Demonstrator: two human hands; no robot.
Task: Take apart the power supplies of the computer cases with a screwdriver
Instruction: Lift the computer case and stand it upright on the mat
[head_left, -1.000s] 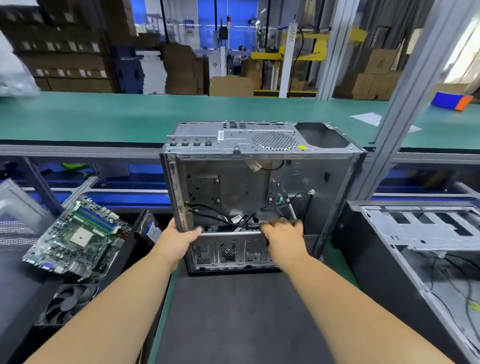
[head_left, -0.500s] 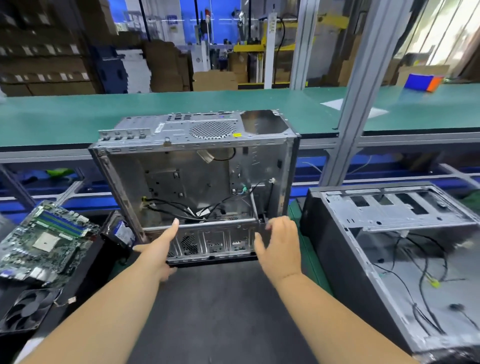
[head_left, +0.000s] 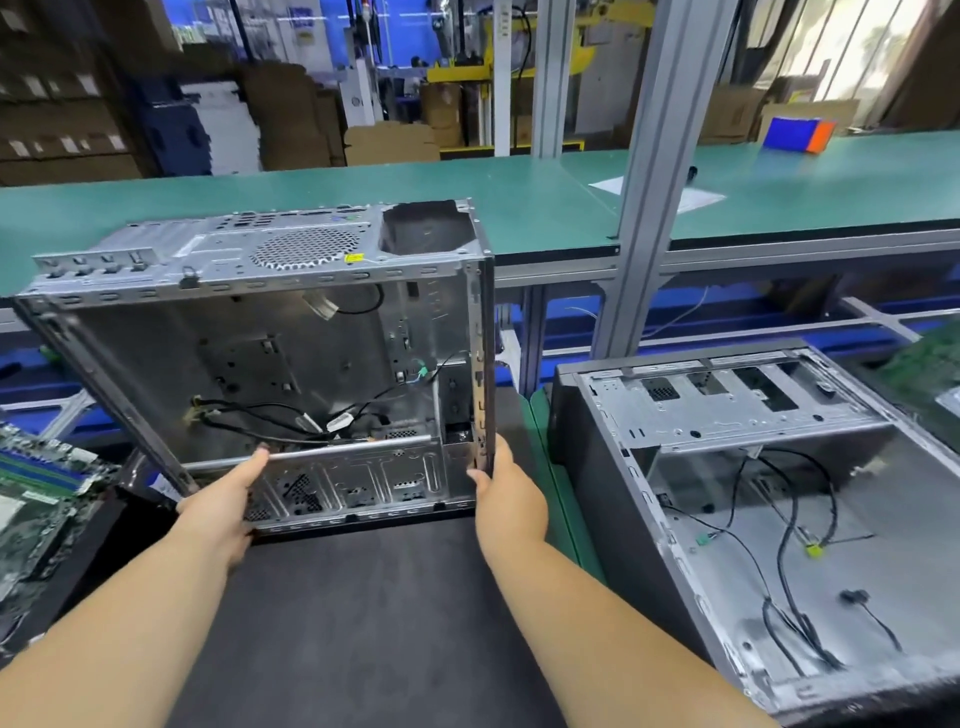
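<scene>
The open computer case is seen standing on the dark mat, tilted, its open side turned toward the camera. The left hand is laid against the case's lower left front, fingers extended up to the horizontal bar — straight, not curled round anything. The right hand is set against the case's lower right corner post; the thumb lies on the front edge, and the other fingers are hidden behind the post, so the grip there cannot be told.

Inside the case, black cables are seen lying loose just above the bar. The square bay at the case's top right is noted as a dark hollow, beside a round perforated grille.

To the right of the case, well apart, a second case lies on its side with loose wires within. To the left of the case, a green motherboard is partly in view. Behind the case runs a green bench, with an aluminium post standing on it.
</scene>
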